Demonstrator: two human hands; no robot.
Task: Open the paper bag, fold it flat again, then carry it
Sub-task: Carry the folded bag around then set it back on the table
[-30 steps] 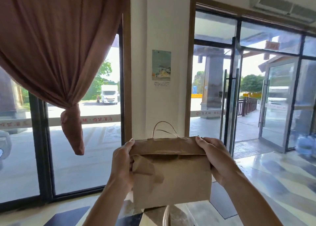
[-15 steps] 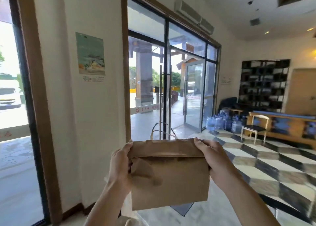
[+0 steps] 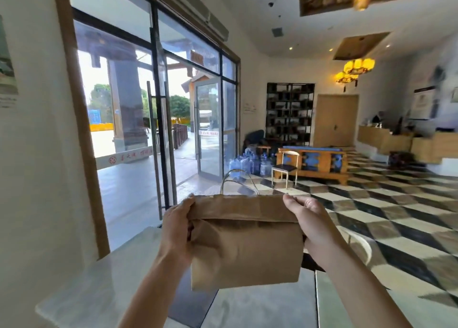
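Looking through the head camera, we hold the paper bag (image 3: 245,248) folded flat in mid-air, its top flap turned down. Our left hand (image 3: 177,228) is clamped on its left edge, our right hand (image 3: 307,218) on the upper right corner. The twine handle (image 3: 238,181) stands above the top edge. Checkered floor (image 3: 386,218) lies open to the right; glass doors (image 3: 208,127) stand far left.
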